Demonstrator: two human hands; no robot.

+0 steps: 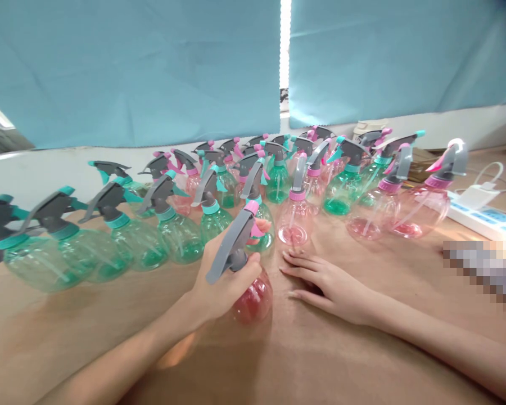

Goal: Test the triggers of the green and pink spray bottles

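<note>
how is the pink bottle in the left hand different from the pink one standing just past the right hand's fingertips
The held pink bottle leans over, gripped at its neck by the left hand. The standing pink bottle sits upright on the table, untouched, just beyond the flat right hand. The held pink bottle's body looks a deeper pink, while the standing one is paler. Both have grey spray heads with pink trim.
</note>
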